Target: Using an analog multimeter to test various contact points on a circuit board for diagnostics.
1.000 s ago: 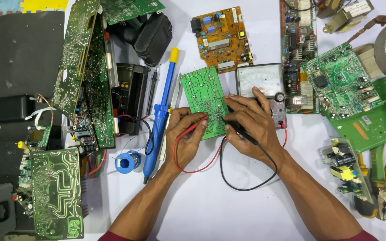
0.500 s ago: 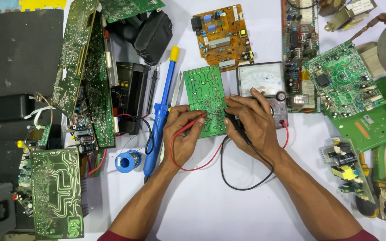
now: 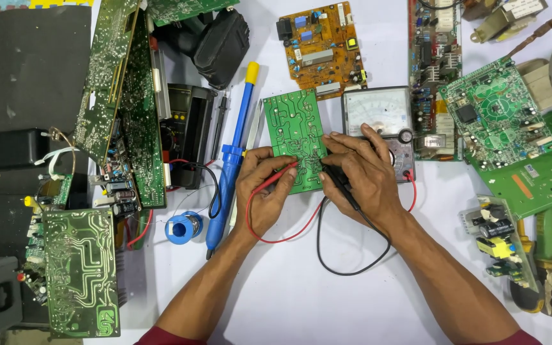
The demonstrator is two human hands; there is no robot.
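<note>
1. Head view: left hand [image 3: 264, 191] has its fingers curled shut around the red probe [image 3: 276, 179], whose tip rests on the green circuit board [image 3: 294, 131].
2. Right hand [image 3: 359, 174] pinches the black probe [image 3: 340, 186] with its fingers closed; the probe's tip, under the fingers, meets the same board.
3. The board lies flat on the white table [image 3: 289, 287], between the blue soldering iron [image 3: 231, 160] and the analog multimeter [image 3: 378, 115], touching the meter's left edge.
4. Versus a second ago: the board sits slightly further right and straighter; the red probe has moved from the board's lower edge up onto its face. Both hands remain closed on their probes.
5. Red and black leads [image 3: 327, 255] loop on the table below the hands.
</note>
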